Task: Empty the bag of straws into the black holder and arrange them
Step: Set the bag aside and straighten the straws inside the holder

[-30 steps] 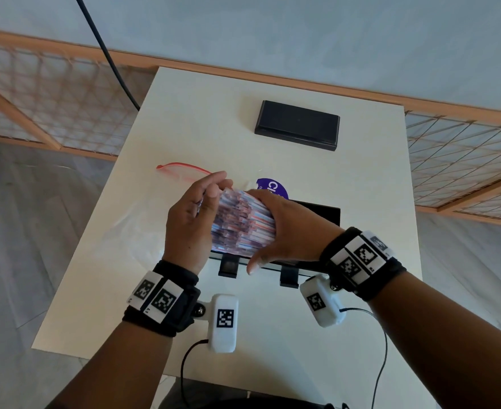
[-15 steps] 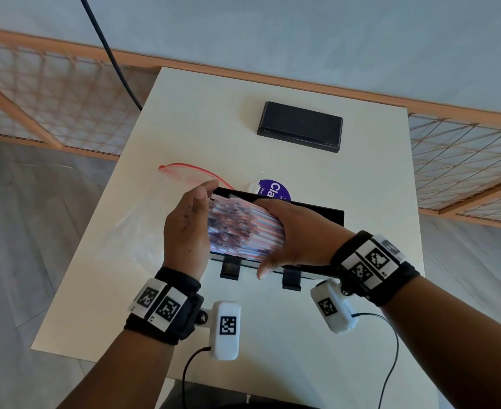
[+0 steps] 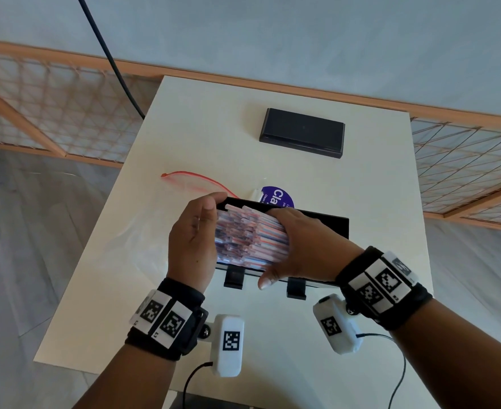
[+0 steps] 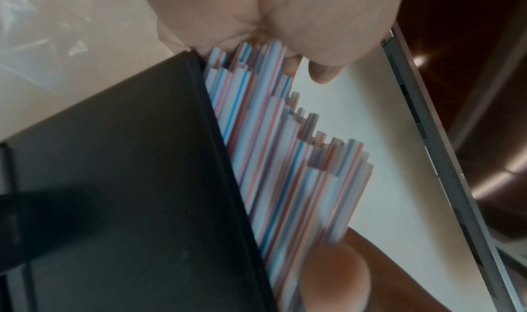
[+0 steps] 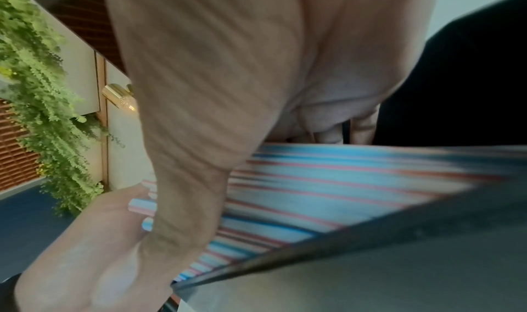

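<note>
A thick bundle of red, white and blue striped straws [image 3: 249, 237] lies lengthwise in the left part of the open black holder [image 3: 331, 225]. My left hand [image 3: 193, 243] presses its flat palm and straight fingers against the left straw ends. My right hand [image 3: 305, 249] grips the bundle from the right, fingers over the top and thumb at the front. In the left wrist view the uneven straw ends [image 4: 279, 159] stick up along the holder wall [image 4: 128, 181]. The right wrist view shows the straws [image 5: 313, 193] under my right hand [image 5: 228, 68].
The empty clear bag [image 3: 143, 240] with a red zip [image 3: 196, 180] lies on the white table left of the holder. A purple round label [image 3: 278, 197] sits behind the holder. A flat black box [image 3: 302, 132] lies at the far side. Table edges are near on both sides.
Both hands brought the bundle down and levelled it in the holder. My left hand went from curling round the ends to pressing flat against them.
</note>
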